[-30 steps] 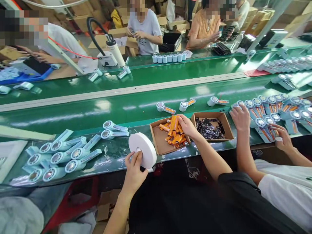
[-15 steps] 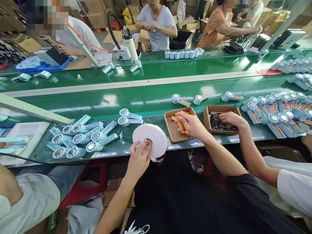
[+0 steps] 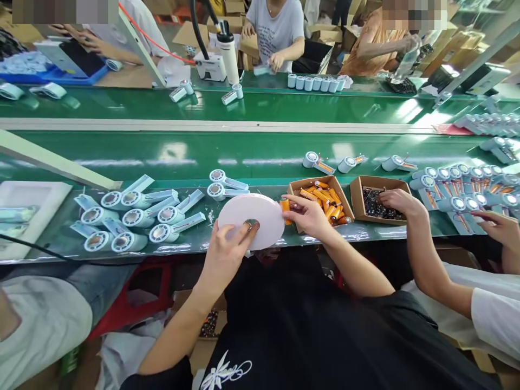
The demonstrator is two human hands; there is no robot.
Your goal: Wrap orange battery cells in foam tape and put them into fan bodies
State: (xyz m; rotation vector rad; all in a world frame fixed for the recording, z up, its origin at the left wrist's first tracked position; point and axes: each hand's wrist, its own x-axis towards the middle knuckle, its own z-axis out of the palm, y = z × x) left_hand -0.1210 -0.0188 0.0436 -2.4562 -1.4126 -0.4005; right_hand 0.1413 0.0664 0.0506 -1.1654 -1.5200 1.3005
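Observation:
My left hand [image 3: 225,253] grips a white roll of tape [image 3: 251,218], a finger at its centre hole, held flat over the near edge of the green bench [image 3: 203,157]. Closed on an orange battery cell [image 3: 285,205], my right hand [image 3: 309,215] presses it against the roll's right rim. Just right of that hand stands a cardboard box of orange cells [image 3: 320,197].
Pale blue fan housings [image 3: 134,214] lie in a cluster left of the roll. A second box holds black circuit boards [image 3: 376,203], where a neighbour's hand [image 3: 400,201] reaches. More housings with orange cells [image 3: 467,187] fill the right. Other workers sit across the belt.
My right hand lifted one orange cell out of the box and brought it left to the tape roll. The roll tipped from upright to flat. The neighbour's hand moved to the circuit-board box.

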